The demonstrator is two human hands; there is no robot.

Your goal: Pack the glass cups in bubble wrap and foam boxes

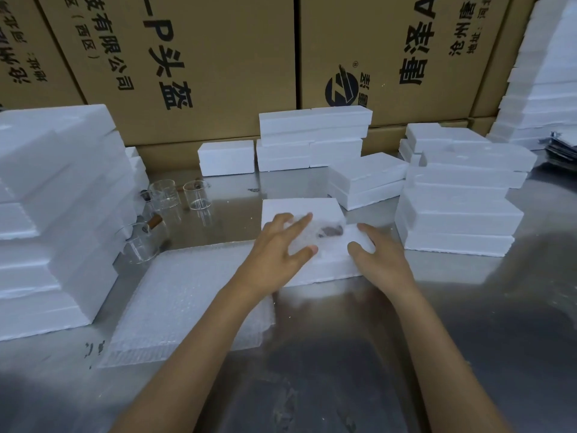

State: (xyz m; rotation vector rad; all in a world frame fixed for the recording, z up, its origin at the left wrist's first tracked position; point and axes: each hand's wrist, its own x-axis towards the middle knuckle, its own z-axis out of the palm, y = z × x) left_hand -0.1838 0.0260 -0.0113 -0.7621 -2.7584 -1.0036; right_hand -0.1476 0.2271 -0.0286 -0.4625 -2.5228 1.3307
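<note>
Seating step, by the look of it. Bubble-wrapped glass cup (324, 234), dark handle showing through the wrap, lies in the open white foam box half (299, 210) at table centre, directly under both hands. Long axis of the bundle roughly left-right, slightly diagonal.

Left hand (281, 245): fingers spread, laid over the bundle's left end, thumb against its near side; pressing more than pinching. Right hand (377, 254): fingers relaxed and slightly curled, resting at the bundle's right end on the box's near rim; whether it actually holds the wrap cannot be told. Both equally near.

Next probably: push bundle flush into the cavity, then cap it with a foam half.

Room: stack of white foam boxes (459, 214) close on the right, shorter pair (368, 179) just behind-right. Flat sheet of clear bubble wrap (187, 301) on the steel table (468, 323) near-left, partly under the left forearm. Three bare clear glass cups (175, 204) further left, apart from the box. Near side toward the body open.
</note>
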